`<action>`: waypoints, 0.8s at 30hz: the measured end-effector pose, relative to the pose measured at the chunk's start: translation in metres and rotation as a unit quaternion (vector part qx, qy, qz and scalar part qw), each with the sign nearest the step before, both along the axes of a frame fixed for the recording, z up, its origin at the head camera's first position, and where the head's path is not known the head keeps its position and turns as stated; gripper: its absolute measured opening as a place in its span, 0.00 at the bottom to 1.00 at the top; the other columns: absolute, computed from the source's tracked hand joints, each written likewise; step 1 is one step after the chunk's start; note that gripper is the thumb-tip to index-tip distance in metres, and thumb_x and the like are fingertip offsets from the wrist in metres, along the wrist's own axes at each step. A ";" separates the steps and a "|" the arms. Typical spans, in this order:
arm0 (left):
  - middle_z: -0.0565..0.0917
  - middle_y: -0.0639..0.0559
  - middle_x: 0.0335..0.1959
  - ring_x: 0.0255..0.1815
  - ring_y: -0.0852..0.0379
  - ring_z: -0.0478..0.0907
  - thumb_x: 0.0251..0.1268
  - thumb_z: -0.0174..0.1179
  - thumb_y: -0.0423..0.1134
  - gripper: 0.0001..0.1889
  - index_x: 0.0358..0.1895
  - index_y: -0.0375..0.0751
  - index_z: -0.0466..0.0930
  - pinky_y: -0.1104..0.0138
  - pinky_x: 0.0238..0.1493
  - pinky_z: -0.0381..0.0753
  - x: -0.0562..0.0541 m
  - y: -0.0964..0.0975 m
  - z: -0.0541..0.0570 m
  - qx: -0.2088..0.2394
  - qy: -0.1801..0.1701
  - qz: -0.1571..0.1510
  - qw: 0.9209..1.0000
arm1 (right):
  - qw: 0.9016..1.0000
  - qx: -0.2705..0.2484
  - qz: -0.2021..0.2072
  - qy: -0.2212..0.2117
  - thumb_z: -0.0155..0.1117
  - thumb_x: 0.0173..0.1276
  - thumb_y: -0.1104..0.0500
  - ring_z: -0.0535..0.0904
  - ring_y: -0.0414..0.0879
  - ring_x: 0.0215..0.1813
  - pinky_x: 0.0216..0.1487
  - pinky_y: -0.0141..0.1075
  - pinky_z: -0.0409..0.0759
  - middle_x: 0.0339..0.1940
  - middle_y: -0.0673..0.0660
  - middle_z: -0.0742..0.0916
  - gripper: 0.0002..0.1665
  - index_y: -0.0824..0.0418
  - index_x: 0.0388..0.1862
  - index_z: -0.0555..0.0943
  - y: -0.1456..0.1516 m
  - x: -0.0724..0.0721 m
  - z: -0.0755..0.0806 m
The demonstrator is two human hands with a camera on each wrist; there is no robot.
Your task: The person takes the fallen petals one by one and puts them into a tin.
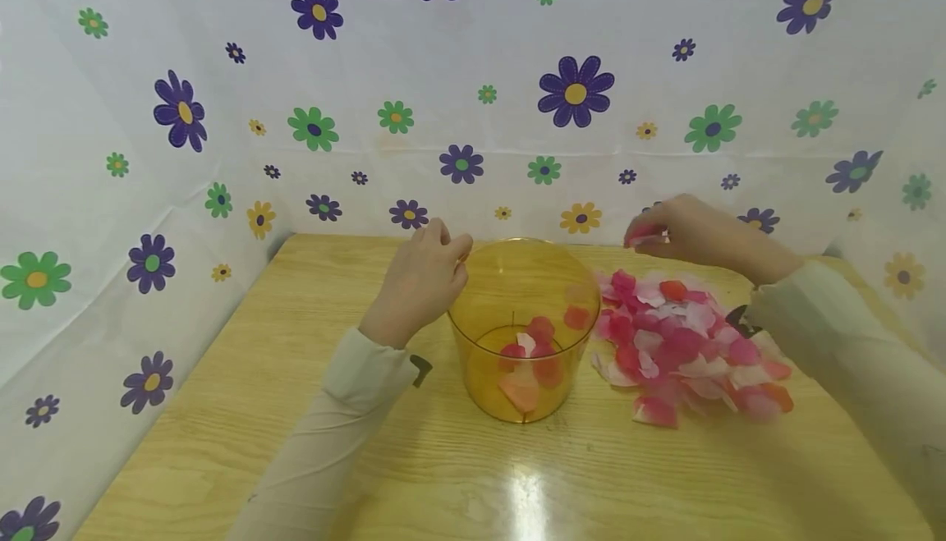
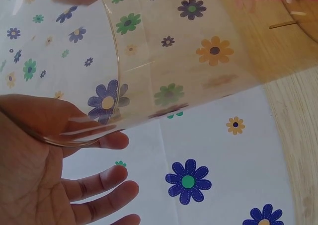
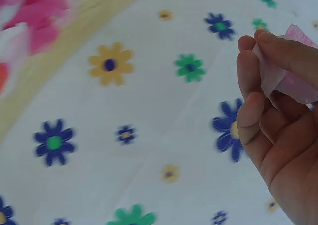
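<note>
A see-through yellow tub (image 1: 480, 369) stands upright on the table, with several red, pink and white petals (image 1: 520, 393) lying on its bottom. My left hand (image 1: 417, 282) pinches the tub's left rim. In the left wrist view the thumb lies on the inner side of the tub wall (image 2: 198, 71), the index finger outside it, and the other fingers extend loosely. To the right of the tub and above the loose petals, my right hand (image 1: 691, 233) is raised. Between its thumb and fingers it pinches a pale pink petal (image 3: 293, 88).
A loose heap of pink, red and white artificial petals (image 1: 680, 340) spreads over the table (image 1: 296, 442) just right of the tub. Behind and at the sides hangs a white flower-print cloth (image 1: 502, 48). Dark straps show at both sleeve cuffs.
</note>
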State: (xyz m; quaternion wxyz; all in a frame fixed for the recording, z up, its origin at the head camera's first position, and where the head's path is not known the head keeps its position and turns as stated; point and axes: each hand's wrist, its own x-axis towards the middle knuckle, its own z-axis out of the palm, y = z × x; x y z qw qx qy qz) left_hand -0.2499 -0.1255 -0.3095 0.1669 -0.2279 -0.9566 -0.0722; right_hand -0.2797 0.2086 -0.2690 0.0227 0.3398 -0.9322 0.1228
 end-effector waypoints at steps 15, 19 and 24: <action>0.68 0.45 0.34 0.33 0.50 0.66 0.62 0.48 0.34 0.06 0.40 0.42 0.73 0.63 0.32 0.70 0.001 -0.001 0.000 0.009 -0.012 0.006 1.000 | 0.993 0.056 0.096 -0.051 0.71 0.55 0.60 0.79 0.44 0.37 0.42 0.36 0.82 0.41 0.53 0.87 0.21 0.57 0.51 0.81 -0.098 0.001 0.007; 0.68 0.45 0.35 0.34 0.50 0.66 0.63 0.48 0.35 0.07 0.41 0.43 0.73 0.63 0.33 0.71 0.001 -0.001 0.001 0.003 -0.016 0.008 1.000 | 0.990 0.064 0.116 -0.048 0.73 0.53 0.59 0.80 0.46 0.36 0.40 0.35 0.81 0.45 0.55 0.86 0.26 0.58 0.53 0.80 -0.102 0.002 0.005; 0.69 0.45 0.35 0.34 0.50 0.67 0.62 0.48 0.34 0.07 0.41 0.42 0.73 0.62 0.34 0.71 0.001 0.000 0.001 -0.001 -0.014 0.008 1.000 | 0.993 0.038 0.100 -0.048 0.72 0.55 0.58 0.80 0.46 0.42 0.44 0.39 0.82 0.50 0.55 0.85 0.25 0.57 0.53 0.80 -0.088 0.001 0.006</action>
